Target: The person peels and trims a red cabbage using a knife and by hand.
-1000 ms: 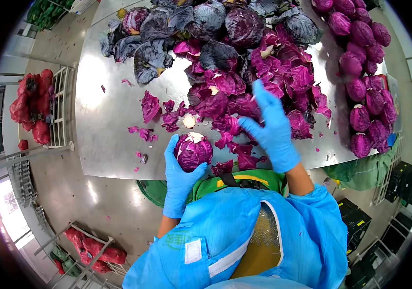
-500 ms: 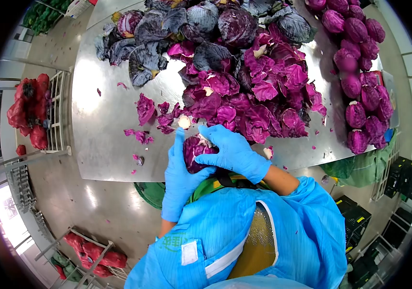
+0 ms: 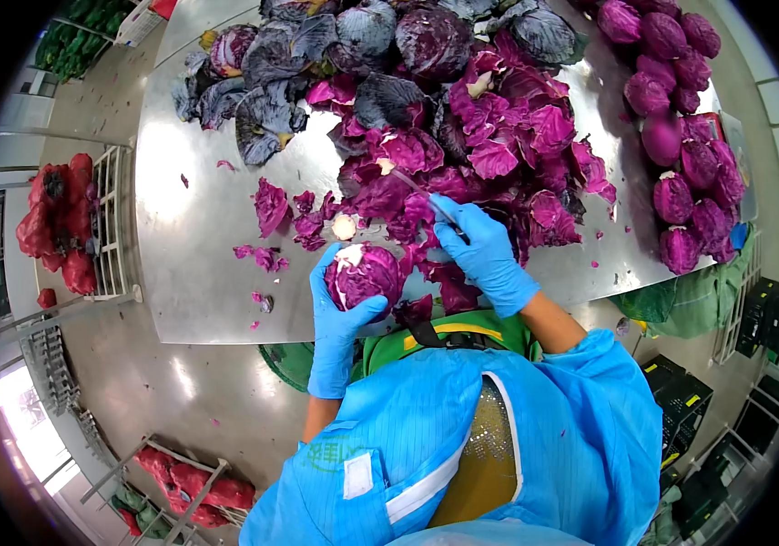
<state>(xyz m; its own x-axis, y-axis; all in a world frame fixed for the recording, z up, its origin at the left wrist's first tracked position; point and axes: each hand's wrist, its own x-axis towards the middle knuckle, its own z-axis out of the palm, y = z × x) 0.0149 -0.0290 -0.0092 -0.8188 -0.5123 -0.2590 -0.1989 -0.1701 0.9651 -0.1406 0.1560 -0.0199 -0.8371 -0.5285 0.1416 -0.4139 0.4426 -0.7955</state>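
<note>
My left hand (image 3: 335,318), in a blue glove, is wrapped round a red cabbage (image 3: 371,280) near the table's front edge. The cabbage's pale cut stem end shows at its upper left. To its right, my gloved right hand (image 3: 482,253) is closed on a knife (image 3: 414,185); the thin blade points up and left over the loose purple leaves, and most of the handle is hidden by my fingers. A pale round stem slice (image 3: 344,227) lies just above the cabbage. Trimmed purple leaves (image 3: 498,146) are heaped beyond both hands.
Untrimmed cabbages with dark outer leaves (image 3: 366,36) fill the back of the metal table (image 3: 198,209). Several trimmed cabbages (image 3: 676,196) line its right side. Red mesh sacks (image 3: 66,214) rest on a rack at left. Black crates (image 3: 676,405) stand on the floor at right.
My right hand has come away from the cabbage, moving up and right, and the knife now shows in it. The cabbage has turned in my left hand, its pale stem end now in view.
</note>
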